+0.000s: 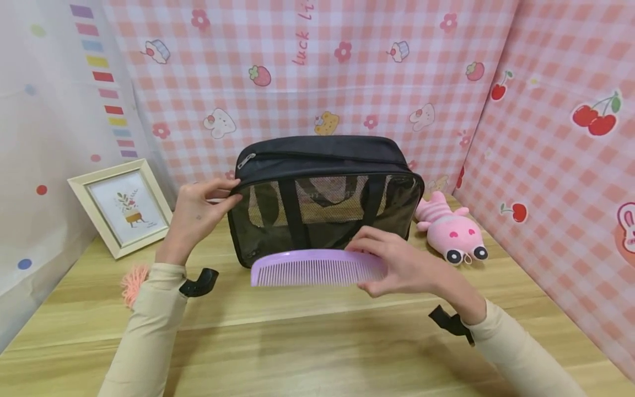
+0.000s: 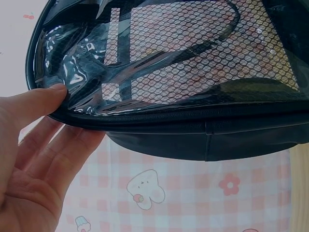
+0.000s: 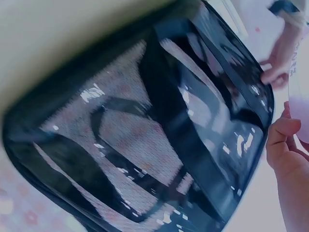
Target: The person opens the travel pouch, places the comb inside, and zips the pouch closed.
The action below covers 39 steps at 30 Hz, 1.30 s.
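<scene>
A black toiletry bag (image 1: 327, 215) with a clear front panel, mesh and black straps stands upright on the table. My left hand (image 1: 200, 212) pinches its upper left corner near the zipper pull (image 1: 246, 160); in the left wrist view that hand (image 2: 43, 145) has its thumb on the clear panel (image 2: 77, 72) and fingers behind the edge. In front of the bag, a purple comb (image 1: 302, 258) is held level by my right hand (image 1: 397, 262) at its right end, teeth down. Only part of the comb (image 3: 300, 104) shows at the right wrist view's edge.
At the left stands a framed plant picture (image 1: 130, 207), with a pink tassel (image 1: 134, 284) near my left sleeve. A pink plush toy (image 1: 453, 234) lies to the right of the bag. Checkered cloth (image 1: 297, 110) hangs behind the wooden table (image 1: 297, 342).
</scene>
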Each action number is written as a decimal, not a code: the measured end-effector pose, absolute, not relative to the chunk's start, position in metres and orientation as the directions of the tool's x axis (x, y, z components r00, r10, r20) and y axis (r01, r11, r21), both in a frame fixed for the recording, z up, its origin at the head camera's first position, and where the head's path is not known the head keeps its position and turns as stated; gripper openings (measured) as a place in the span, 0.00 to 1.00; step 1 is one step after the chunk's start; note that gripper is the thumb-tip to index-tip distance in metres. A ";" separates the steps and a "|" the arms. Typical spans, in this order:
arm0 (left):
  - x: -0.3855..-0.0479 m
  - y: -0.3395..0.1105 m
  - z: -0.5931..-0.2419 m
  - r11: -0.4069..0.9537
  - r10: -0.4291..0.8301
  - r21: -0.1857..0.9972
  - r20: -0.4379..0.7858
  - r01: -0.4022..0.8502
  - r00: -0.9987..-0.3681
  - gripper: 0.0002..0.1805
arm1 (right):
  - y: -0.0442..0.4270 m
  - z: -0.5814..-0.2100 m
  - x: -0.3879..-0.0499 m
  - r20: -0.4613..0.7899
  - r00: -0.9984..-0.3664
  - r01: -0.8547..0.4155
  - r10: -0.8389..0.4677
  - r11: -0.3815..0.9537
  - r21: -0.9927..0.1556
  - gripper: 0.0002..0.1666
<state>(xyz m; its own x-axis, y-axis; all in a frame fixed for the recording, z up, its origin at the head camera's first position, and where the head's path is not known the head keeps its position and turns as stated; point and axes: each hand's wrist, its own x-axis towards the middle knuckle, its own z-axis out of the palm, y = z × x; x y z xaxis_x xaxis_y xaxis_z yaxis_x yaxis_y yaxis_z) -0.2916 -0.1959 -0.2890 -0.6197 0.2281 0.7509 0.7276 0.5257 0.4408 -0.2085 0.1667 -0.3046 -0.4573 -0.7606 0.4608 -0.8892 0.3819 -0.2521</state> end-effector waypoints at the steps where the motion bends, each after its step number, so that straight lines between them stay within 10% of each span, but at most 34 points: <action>1: -0.292 -0.195 -0.289 0.523 0.229 0.442 0.751 0.729 -0.620 0.13 | 0.167 -0.299 -0.210 0.477 -0.446 -0.895 -0.757 0.368 -0.253 0.27; 8: -0.293 -0.192 -0.287 0.511 0.230 0.452 0.748 0.731 -0.623 0.14 | 0.160 -0.266 -0.223 0.568 -0.371 -0.926 -0.735 0.338 -0.168 0.26; 19: -0.295 -0.192 -0.288 0.501 0.226 0.435 0.769 0.748 -0.598 0.13 | 0.152 -0.226 -0.236 0.586 -0.421 -0.880 -0.692 0.469 -0.079 0.26; 32: -0.293 -0.192 -0.295 0.551 0.225 0.440 0.740 0.709 -0.634 0.15 | 0.181 -0.178 -0.275 0.428 -0.722 -0.631 -0.543 0.771 -0.088 0.23; 39: -0.293 -0.196 -0.292 0.544 0.240 0.432 0.742 0.719 -0.626 0.16 | 0.187 -0.175 -0.290 0.354 -0.751 -0.636 -0.558 0.755 -0.160 0.22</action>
